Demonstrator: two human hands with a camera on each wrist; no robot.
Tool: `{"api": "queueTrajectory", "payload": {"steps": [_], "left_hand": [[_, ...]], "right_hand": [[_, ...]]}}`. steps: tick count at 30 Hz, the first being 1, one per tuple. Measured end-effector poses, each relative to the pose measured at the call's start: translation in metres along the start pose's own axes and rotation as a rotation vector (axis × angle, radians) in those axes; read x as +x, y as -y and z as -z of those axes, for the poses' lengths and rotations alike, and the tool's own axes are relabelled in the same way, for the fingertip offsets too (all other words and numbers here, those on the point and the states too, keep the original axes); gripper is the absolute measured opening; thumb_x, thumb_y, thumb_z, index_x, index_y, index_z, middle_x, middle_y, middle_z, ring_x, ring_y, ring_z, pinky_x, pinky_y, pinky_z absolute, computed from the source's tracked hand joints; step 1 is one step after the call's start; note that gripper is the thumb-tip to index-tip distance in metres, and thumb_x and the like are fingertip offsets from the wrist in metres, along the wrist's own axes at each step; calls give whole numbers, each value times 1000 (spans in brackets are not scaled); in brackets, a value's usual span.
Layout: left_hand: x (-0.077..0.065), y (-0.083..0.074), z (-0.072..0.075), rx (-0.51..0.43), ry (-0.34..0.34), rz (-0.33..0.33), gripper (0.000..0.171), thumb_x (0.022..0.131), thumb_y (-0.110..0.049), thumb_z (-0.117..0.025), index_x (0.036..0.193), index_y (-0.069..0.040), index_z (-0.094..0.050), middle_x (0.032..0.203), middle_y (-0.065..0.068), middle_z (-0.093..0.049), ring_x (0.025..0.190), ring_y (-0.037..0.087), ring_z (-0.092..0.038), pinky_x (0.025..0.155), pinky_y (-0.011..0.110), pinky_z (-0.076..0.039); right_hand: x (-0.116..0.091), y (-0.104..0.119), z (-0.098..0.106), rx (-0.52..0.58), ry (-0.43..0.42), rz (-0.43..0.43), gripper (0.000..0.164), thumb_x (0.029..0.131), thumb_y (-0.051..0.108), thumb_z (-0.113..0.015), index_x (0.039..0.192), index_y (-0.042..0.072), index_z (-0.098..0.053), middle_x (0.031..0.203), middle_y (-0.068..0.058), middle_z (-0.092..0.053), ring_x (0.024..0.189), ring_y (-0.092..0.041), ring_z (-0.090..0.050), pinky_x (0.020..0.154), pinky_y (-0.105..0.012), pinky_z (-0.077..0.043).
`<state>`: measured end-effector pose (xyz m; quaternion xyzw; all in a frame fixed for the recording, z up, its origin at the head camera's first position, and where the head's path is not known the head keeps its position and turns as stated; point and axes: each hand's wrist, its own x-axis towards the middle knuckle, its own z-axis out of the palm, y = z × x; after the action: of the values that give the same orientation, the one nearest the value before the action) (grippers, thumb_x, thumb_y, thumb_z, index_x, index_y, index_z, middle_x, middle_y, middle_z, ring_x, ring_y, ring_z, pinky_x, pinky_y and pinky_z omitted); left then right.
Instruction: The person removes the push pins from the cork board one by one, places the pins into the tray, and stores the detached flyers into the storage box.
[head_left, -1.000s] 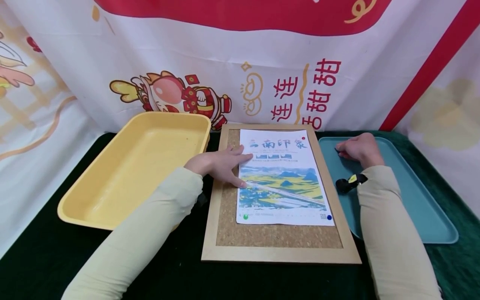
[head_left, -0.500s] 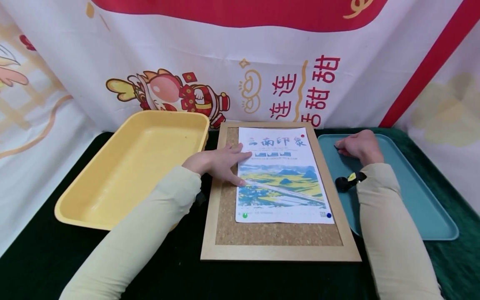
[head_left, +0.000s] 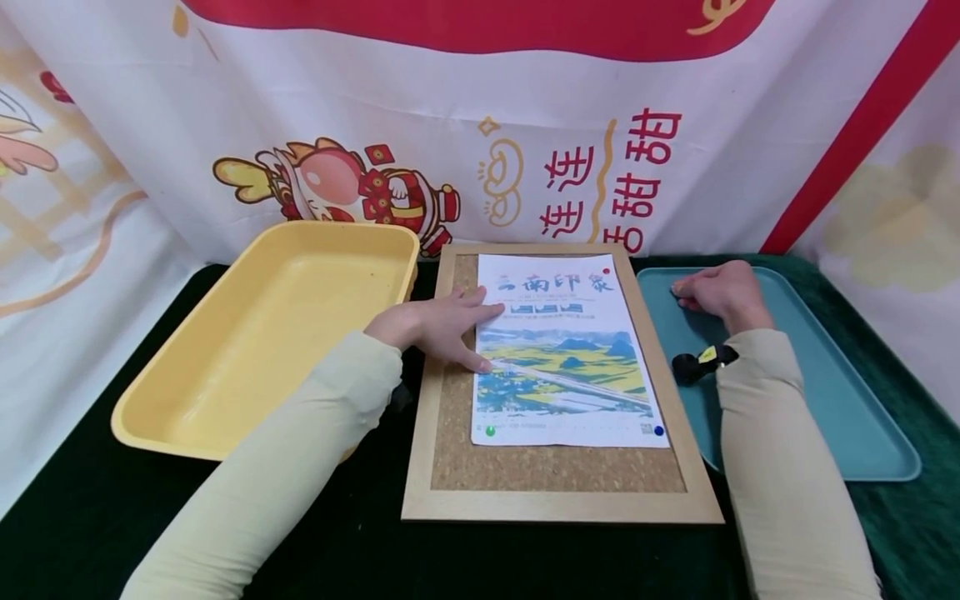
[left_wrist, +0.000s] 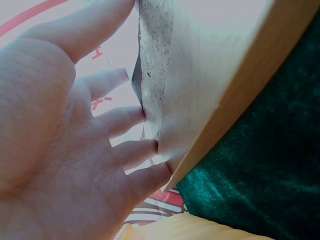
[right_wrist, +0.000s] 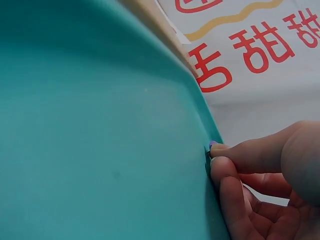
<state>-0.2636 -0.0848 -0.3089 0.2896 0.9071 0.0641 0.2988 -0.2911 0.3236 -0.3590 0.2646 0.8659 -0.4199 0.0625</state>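
Observation:
A printed poster (head_left: 562, 429) lies on a wood-framed cork board (head_left: 495, 471). Three pushpins sit at its corners: a red pushpin (head_left: 606, 271) at the upper right, a green pushpin (head_left: 491, 431) at the lower left, and a blue pushpin (head_left: 659, 431) at the lower right. My left hand (head_left: 438, 327) spreads its fingers over the poster's left edge; the wrist view shows it palm-on, fingers extended. Over the far left part of the teal tray (head_left: 847, 417), my right hand (head_left: 723, 293) pinches a small purple pushpin (right_wrist: 213, 143) between thumb and index finger, mostly hidden by the fingertips.
A deep yellow tray (head_left: 247, 350) stands left of the board, under my left forearm. Dark green cloth (head_left: 360, 558) covers the table. A printed white curtain (head_left: 420, 92) hangs behind. A black camera (head_left: 693, 367) is strapped at my right wrist.
The view has tilted slightly, shifting the scene a little. My left hand stays on the poster's edge, and the right hand's fingers have moved slightly at the same spot over the teal tray.

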Motion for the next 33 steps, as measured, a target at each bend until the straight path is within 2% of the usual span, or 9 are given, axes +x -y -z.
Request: {"api": "queueTrajectory", "payload": {"steps": [3,11,18,21,25,29,33], "left_hand": [[-1,0,1,-3,1,4,94,100,-53,-69,173,-29,-14,181,8,7,167,39,11,134,61,-4],[-1,-1,1,-6,6,4,94,100,-53,-69,173,-29,-14,181,8,7,167,39,11,134,61,-4],[-1,-1,1,-3,3,-13,94,101,-52,-69,173,-27,-13,181,10,8,167,40,11,135,60,-4],[-2,-1,1,-4,3,-16,94,101,-52,-69,173,-27,-13,181,10,8,167,40,11,135,60,-4],[-2,-1,1,-7,3,-14,94,101,-53,-69,173,-28,-13,181,10,8,167,40,11,135,59,-4],[-1,0,1,-11,3,-11,94,101,-53,-68,173,-28,-13,181,9,8,167,39,12,135,60,-4],[-1,0,1,-11,2,-12,94,101,-53,-69,173,-28,-13,181,9,9,167,39,12,135,60,-4]], "right_hand": [[0,0,1,2,9,2,47,108,35,-64,145,6,-65,119,-11,-72,108,-28,-61,89,-34,-46],[0,-3,7,17,50,15,50,106,38,-66,145,6,-65,86,7,-73,102,-24,-66,92,-35,-49],[-4,-2,13,59,94,47,53,106,39,-65,148,7,-62,85,13,-73,94,-16,-71,89,-30,-54],[-5,0,14,84,99,52,54,106,41,-64,150,8,-61,89,13,-74,96,-15,-71,86,-26,-57],[-7,5,14,102,94,68,57,106,44,-64,152,11,-60,106,7,-74,106,-19,-69,84,-23,-57],[-12,11,12,90,89,117,64,103,49,-66,155,13,-56,134,-7,-68,114,-23,-65,93,-28,-55],[-20,16,11,77,94,174,69,102,52,-66,157,12,-54,146,-14,-60,117,-26,-63,101,-34,-53]]}}
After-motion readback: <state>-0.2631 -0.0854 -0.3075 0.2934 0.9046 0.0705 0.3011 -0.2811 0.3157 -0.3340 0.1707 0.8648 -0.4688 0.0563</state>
